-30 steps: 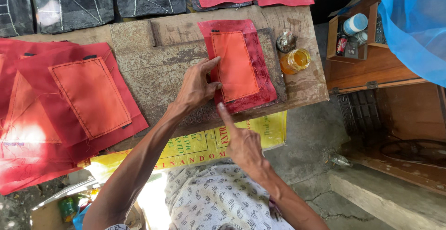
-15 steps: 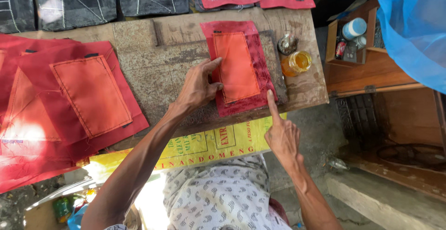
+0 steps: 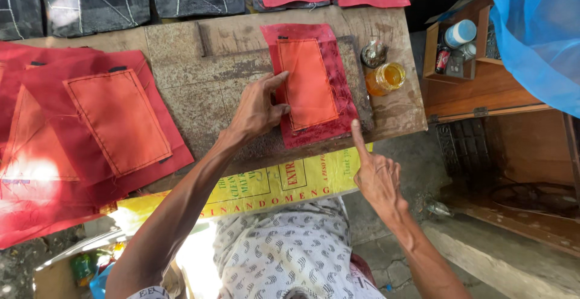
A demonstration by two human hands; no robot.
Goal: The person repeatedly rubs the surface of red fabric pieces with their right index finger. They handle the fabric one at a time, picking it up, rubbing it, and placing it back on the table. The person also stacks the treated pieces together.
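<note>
Since the earlier frames, the right hand [image 3: 377,175] has been drawn back off the cloth toward the body and is now raised just past the near edge of the desk [image 3: 199,102]. Its index finger is stretched out, the tip touching or almost touching the near right corner of the dark red fabric piece [image 3: 347,102]; the other fingers are curled in, and nothing is held in it. A patterned white garment [image 3: 290,257] is seen nearest the camera, below both arms, and a yellow printed sheet [image 3: 284,181] hangs from the desk's near edge, between the two forearms.

Farther out, the left hand [image 3: 258,109] is laid flat, fingers spread, with fingertips pressed on the left edge of the orange patch [image 3: 308,81] stitched onto the dark red fabric piece. That piece lies on the worn desk, between the two hands and reaching away from them. Nothing is gripped by this hand.

Well to the left of the left hand, a stack of similar red pieces [image 3: 90,136] is spread out. Just beyond and right of the right fingertip, a small jar of amber liquid [image 3: 386,77] is placed. Beyond everything, dark chalk-marked panels [image 3: 96,0] are laid in a row.
</note>
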